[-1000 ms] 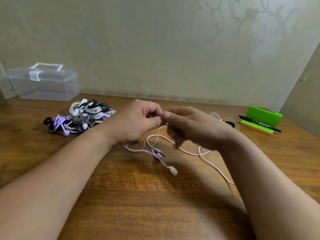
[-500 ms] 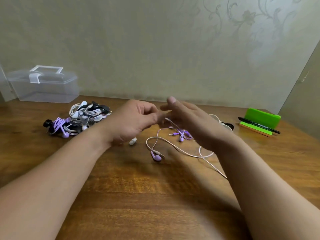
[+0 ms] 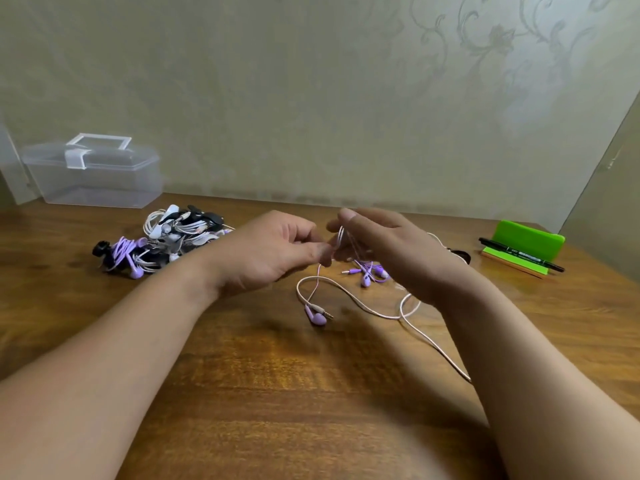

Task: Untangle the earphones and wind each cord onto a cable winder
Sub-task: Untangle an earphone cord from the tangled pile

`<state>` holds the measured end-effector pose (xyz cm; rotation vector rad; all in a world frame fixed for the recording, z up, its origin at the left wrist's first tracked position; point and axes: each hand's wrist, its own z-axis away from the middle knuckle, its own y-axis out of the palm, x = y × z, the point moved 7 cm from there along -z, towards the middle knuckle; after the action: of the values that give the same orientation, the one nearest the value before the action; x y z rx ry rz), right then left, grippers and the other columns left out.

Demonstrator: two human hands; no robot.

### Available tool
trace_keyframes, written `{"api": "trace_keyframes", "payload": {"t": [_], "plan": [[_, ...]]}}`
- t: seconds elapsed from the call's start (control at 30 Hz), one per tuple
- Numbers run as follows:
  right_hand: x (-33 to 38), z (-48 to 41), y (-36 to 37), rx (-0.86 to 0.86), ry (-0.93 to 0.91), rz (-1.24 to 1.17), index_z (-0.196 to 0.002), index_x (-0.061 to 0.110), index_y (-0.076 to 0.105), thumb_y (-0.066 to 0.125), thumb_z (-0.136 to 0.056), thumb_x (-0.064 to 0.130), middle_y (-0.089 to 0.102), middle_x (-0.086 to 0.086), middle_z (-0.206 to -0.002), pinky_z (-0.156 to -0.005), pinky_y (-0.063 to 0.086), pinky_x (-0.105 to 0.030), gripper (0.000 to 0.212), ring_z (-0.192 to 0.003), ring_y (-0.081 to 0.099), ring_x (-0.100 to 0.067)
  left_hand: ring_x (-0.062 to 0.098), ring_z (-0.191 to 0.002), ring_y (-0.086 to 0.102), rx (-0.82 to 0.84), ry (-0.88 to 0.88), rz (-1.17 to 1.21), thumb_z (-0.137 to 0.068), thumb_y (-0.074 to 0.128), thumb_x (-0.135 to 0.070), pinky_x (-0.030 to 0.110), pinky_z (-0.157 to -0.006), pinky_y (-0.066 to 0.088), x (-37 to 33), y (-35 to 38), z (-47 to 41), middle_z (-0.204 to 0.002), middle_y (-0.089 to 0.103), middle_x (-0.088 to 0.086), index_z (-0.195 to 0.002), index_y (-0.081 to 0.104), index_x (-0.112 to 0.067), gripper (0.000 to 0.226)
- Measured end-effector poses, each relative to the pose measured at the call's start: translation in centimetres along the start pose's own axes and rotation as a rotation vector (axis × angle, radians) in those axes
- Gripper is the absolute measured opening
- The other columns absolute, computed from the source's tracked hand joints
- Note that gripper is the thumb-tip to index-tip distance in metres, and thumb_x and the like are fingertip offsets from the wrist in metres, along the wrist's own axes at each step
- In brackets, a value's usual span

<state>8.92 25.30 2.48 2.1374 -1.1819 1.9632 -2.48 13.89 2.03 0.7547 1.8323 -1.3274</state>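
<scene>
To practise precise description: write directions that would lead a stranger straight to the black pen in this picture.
Start at the wooden table and go to its far right corner, where a bright green stand sits. The black pen lies across the stand's front. It is thin, straight and dark against the blocky green behind it.

Over the brown wooden table's (image 3: 277,393) middle, the left hand (image 3: 270,251) pinches a thin pale-pink earphone cord (image 3: 353,299) beside the right hand's (image 3: 391,251) straight fingers (image 3: 367,220).
</scene>
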Motion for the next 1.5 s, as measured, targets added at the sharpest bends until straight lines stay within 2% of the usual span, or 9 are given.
{"api": "trace_keyframes", "payload": {"t": [0.13,0.27,0.37,0.43,0.57,0.63,0.77,1.07,1.5], "plan": [[0.2,0.3,2.0,0.139,0.05,-0.053,-0.112,0.012,0.071,0.046,-0.109,0.048,0.072,-0.01,-0.091,-0.077,0.06,-0.042,0.044,-0.073,0.068,-0.024,-0.009,-0.069,0.059,-0.05,0.05,-0.122,-0.1,0.066,-0.019,0.012,-0.07,0.042,0.1,-0.1,-0.4,-0.072,0.071,-0.016,-0.086,0.073,-0.008,0.019],[-0.2,0.2,0.8,0.105,0.074,0.111,-0.094,0.014,0.076,0.065,-0.103,0.036,0.064,-0.001,-0.072,-0.056,0.048,-0.035,0.026,-0.064,0.053,-0.021,-0.005,-0.058,0.048,-0.099,0.032,-0.144,-0.1,0.066,-0.019,0.014,-0.061,0.037,0.6,-1.0,-0.4,-0.06,0.059,-0.019,-0.083,0.072,-0.015,0.018],[0.2,0.1,-0.6,0.007,0.039,0.096,-0.103,0.022,0.077,0.072,-0.097,0.036,0.077,0.003,-0.092,-0.08,0.06,-0.038,0.016,-0.081,0.071,-0.014,0.002,-0.068,0.052,-0.103,0.045,-0.162,-0.1,0.067,-0.022,0.024,-0.067,0.042,0.5,-1.0,-0.4,-0.072,0.07,0.003,-0.086,0.075,-0.014,0.017],[0.6,0.2,-0.8,-0.027,0.005,0.237,-0.117,0.028,0.075,0.067,-0.099,0.041,0.075,0.011,-0.114,-0.09,0.056,-0.026,0.024,-0.102,0.07,-0.006,0.01,-0.074,0.054,-0.099,0.054,-0.189,-0.099,0.069,-0.025,0.032,-0.072,0.044,0.5,-0.9,-0.5,-0.085,0.071,0.016,-0.087,0.076,-0.015,0.017],[1.7,0.5,0.0,-0.044,-0.12,0.388,-0.134,0.018,0.07,0.04,-0.108,0.02,0.063,0.007,-0.142,-0.096,0.04,-0.007,0.039,-0.128,0.055,-0.004,0.007,-0.064,0.044,-0.089,0.044,-0.255,-0.097,0.07,-0.03,0.03,-0.061,0.035,0.5,-0.7,-0.6,-0.068,0.058,-0.001,-0.086,0.075,-0.016,0.019],[1.0,0.3,0.8,0.034,-0.069,0.263,-0.137,0.017,0.066,0.04,-0.11,0.02,0.071,0.005,-0.131,-0.101,0.049,-0.02,0.037,-0.12,0.064,-0.007,0.007,-0.063,0.042,-0.084,0.05,-0.255,-0.098,0.07,-0.029,0.026,-0.059,0.033,0.6,-0.6,-0.7,-0.067,0.054,-0.004,-0.085,0.074,-0.015,0.019],[-0.1,0.2,1.9,0.138,0.02,0.177,-0.103,0.017,0.07,0.056,-0.108,0.034,0.063,0.002,-0.074,-0.058,0.049,-0.031,0.023,-0.061,0.057,-0.011,0.003,-0.057,0.043,-0.113,0.055,-0.192,-0.1,0.066,-0.02,0.02,-0.056,0.036,0.8,-1.0,-0.6,-0.061,0.052,-0.013,-0.084,0.072,-0.017,0.018],[0.2,-0.2,-2.8,-0.16,-0.076,0.081,-0.091,0.004,0.067,0.074,-0.097,0.031,0.049,0.004,-0.064,-0.047,0.029,-0.019,0.028,-0.05,0.034,-0.005,0.018,-0.069,0.061,0.139,-0.115,0.35,-0.1,0.059,-0.012,0.03,-0.068,0.058,1.7,1.0,0.2,-0.076,0.064,0.01,-0.118,0.058,0.019,0.035],[-1.5,-1.0,-2.9,-0.287,-0.071,-0.121,-0.09,0.002,0.067,0.073,-0.098,0.03,0.044,0.01,-0.057,-0.05,0.031,-0.024,0.029,-0.05,0.034,-0.009,0.023,-0.088,0.07,0.177,-0.029,0.665,-0.096,0.054,0.002,0.035,-0.078,0.064,0.4,2.7,0.0,-0.097,0.068,0.013,-0.139,0.062,-0.011,0.046]]}}
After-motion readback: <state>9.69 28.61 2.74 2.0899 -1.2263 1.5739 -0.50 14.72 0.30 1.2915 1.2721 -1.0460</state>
